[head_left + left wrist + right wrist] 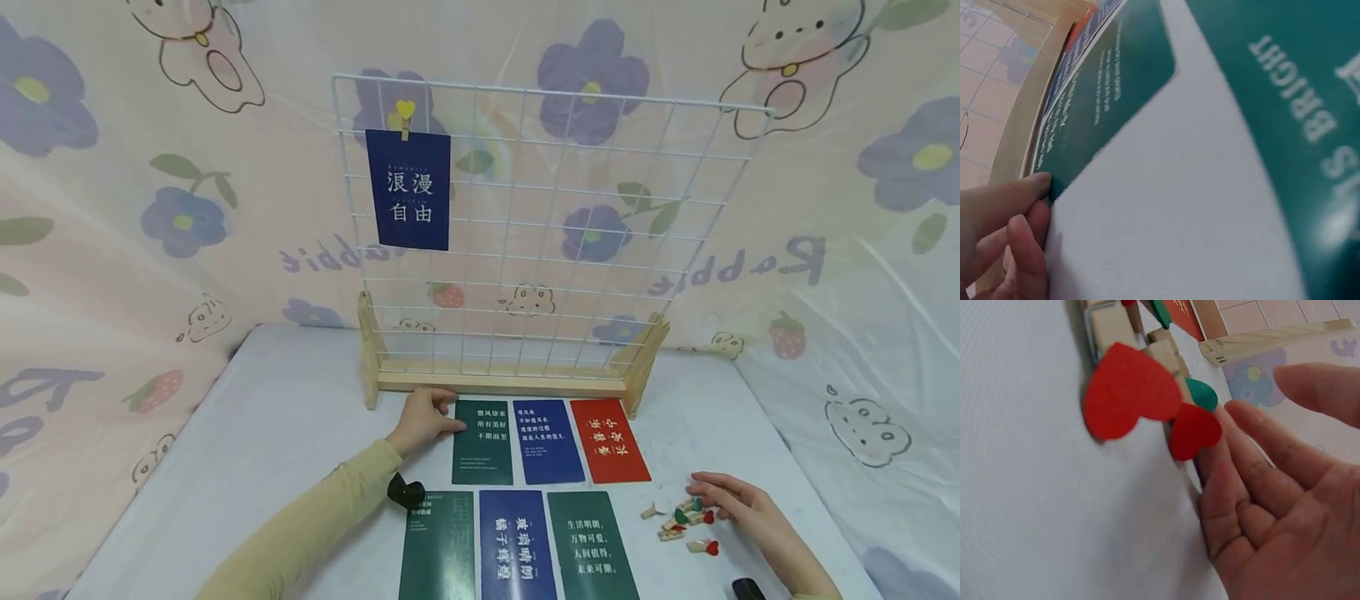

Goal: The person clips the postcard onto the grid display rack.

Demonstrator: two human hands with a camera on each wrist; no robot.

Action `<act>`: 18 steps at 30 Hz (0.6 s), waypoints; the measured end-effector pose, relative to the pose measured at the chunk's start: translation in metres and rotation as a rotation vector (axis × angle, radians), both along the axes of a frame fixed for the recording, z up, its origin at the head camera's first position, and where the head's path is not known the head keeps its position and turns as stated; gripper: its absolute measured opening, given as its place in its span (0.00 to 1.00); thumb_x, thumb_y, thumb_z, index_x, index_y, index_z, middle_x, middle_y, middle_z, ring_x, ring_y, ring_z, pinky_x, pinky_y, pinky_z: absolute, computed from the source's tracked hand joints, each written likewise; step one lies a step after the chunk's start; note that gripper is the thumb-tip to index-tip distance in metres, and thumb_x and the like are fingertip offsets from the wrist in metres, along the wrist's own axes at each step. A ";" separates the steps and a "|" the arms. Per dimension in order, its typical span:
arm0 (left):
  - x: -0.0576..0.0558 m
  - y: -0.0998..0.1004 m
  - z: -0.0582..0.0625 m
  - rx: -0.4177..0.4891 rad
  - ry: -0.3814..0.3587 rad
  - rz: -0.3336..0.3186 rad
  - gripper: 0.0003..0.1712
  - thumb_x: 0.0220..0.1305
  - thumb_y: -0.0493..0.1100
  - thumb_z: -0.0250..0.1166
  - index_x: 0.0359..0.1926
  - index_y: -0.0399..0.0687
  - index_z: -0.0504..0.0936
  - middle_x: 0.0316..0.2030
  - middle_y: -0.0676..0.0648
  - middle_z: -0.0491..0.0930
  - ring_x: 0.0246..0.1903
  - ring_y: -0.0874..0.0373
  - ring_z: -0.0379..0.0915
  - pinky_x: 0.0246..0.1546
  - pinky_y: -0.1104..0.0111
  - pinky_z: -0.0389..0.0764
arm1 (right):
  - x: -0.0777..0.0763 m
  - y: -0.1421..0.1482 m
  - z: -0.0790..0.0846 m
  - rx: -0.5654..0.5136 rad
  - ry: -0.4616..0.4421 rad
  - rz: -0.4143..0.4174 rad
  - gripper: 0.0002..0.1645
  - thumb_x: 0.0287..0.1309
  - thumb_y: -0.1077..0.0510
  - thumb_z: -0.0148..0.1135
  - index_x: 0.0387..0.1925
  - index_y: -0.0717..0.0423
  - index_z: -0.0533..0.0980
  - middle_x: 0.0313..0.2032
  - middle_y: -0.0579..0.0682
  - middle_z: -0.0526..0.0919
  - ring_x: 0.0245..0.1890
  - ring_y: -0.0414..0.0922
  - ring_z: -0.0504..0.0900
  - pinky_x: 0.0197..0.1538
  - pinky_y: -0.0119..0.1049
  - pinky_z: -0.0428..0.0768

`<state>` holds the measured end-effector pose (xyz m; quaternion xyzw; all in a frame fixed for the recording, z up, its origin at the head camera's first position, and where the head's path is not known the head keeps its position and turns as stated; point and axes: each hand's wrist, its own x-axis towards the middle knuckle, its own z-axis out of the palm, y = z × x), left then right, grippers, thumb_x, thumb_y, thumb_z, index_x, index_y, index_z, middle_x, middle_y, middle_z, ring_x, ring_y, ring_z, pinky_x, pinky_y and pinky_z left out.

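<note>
My left hand (424, 421) touches the upper left corner and left edge of a green card (482, 454) with white writing. That card lies flat, and in the left wrist view my fingertips (1040, 179) are right at its corner. Beside it lie a blue card (550, 454) and a red card (611, 442). My right hand (738, 504) rests beside a pile of small wooden clips (670, 531) with red and green heart tops. The right wrist view shows its fingers relaxed and holding nothing, close by a red heart (1195, 431) on one clip.
A white wire grid (555, 200) rises from a wooden stand (510, 385) behind the cards. On it hangs a dark blue card (408, 196) under a yellow heart clip (406, 117). Nearer me lie a green card (442, 550), a blue card (536, 512) and another green card (585, 508).
</note>
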<state>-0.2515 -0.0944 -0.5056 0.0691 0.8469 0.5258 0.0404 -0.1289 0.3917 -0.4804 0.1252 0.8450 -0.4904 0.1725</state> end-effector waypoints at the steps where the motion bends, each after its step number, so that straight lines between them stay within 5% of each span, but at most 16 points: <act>1: 0.000 0.000 0.000 0.010 -0.010 -0.001 0.30 0.41 0.32 0.79 0.50 0.33 0.81 0.24 0.47 0.70 0.11 0.63 0.67 0.13 0.72 0.73 | 0.000 0.000 -0.001 -0.002 -0.001 -0.004 0.43 0.67 0.38 0.51 0.66 0.68 0.60 0.53 0.56 0.79 0.45 0.44 0.76 0.44 0.34 0.77; 13: -0.003 0.001 0.002 0.030 -0.041 -0.002 0.28 0.38 0.29 0.79 0.45 0.33 0.79 0.23 0.46 0.71 0.11 0.60 0.67 0.12 0.72 0.72 | 0.003 0.000 -0.002 0.005 0.017 -0.009 0.40 0.68 0.40 0.51 0.66 0.68 0.61 0.55 0.57 0.78 0.45 0.44 0.76 0.45 0.33 0.77; 18: -0.003 0.002 0.000 -0.054 0.028 0.027 0.28 0.35 0.32 0.81 0.42 0.36 0.79 0.32 0.45 0.75 0.27 0.57 0.71 0.25 0.69 0.77 | 0.002 -0.001 -0.001 0.010 0.017 -0.013 0.40 0.68 0.40 0.51 0.65 0.69 0.61 0.53 0.57 0.79 0.45 0.45 0.76 0.44 0.34 0.77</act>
